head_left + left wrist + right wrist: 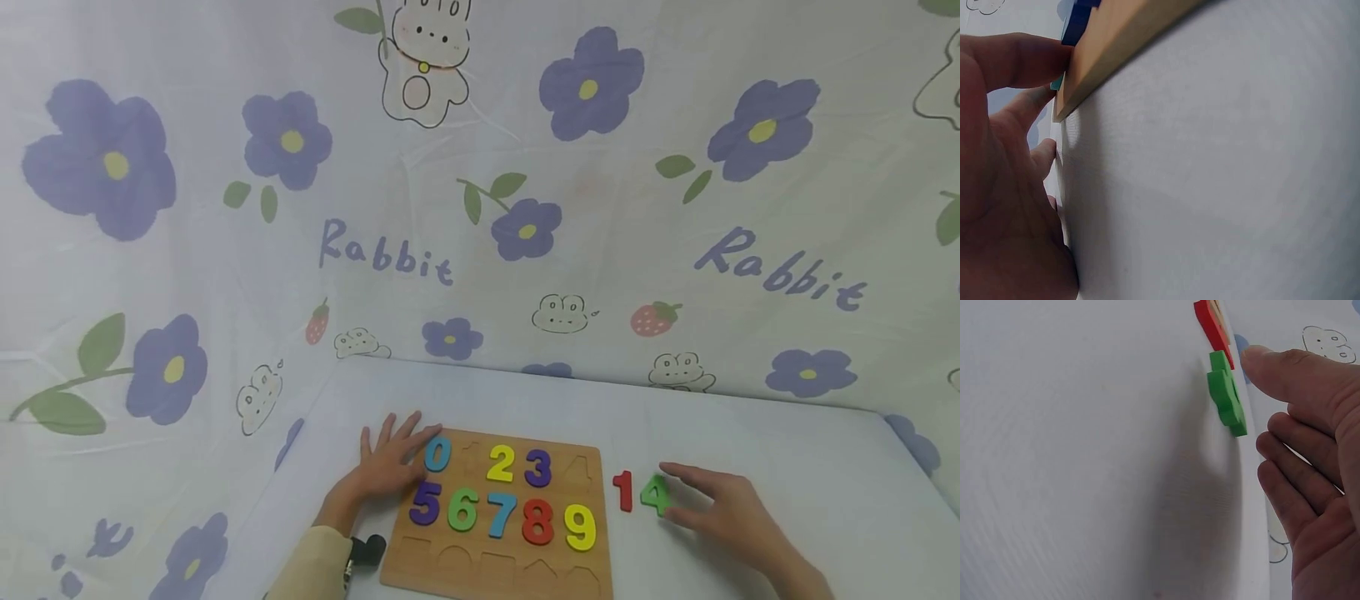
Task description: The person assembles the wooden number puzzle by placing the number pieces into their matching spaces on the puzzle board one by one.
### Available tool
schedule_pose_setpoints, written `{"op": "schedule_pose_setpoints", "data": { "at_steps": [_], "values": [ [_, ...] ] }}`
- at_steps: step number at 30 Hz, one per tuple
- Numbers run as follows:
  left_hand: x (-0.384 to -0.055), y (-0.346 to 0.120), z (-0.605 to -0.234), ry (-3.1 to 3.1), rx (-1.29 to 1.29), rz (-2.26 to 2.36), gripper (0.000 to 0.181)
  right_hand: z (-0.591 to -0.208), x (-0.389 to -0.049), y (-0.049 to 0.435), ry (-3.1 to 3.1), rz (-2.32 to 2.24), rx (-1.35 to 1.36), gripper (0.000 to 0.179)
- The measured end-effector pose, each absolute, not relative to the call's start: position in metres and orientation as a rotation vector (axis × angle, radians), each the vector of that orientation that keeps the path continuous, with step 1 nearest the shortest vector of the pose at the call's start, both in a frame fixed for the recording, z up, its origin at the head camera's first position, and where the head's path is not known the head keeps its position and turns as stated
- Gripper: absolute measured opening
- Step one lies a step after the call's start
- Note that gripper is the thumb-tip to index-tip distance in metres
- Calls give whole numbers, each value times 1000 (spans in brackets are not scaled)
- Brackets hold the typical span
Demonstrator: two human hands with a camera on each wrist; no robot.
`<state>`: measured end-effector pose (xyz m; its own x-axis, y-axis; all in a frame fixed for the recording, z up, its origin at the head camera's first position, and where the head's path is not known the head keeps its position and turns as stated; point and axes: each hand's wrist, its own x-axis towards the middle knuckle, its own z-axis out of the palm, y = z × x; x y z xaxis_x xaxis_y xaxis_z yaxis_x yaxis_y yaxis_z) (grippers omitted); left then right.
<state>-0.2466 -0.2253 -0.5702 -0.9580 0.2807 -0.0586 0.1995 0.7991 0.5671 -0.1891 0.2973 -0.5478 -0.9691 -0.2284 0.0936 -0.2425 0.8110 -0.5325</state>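
A wooden number board lies on the white table, bearing coloured digits such as a blue 0, a purple 5 and a yellow 9. My left hand rests at the board's upper left edge, fingers spread; in the left wrist view its thumb touches the board. To the right of the board lie a red 1 and a green 4. Around the 4 my right hand holds thumb and forefinger apart; the right wrist view shows the thumb clear of the green 4.
Outlined recesses run along the board's bottom row, and two more show in its top row. A dark device sits at the left wrist. Behind the table hangs a cloth printed with flowers and rabbits.
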Motion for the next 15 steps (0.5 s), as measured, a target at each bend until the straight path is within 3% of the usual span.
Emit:
{"op": "schedule_pose_setpoints", "data": {
  "at_steps": [15],
  "values": [
    [-259, -231, -594, 2872, 355, 813, 76, -562, -194, 289, -2999, 869, 334, 64]
  ]
}}
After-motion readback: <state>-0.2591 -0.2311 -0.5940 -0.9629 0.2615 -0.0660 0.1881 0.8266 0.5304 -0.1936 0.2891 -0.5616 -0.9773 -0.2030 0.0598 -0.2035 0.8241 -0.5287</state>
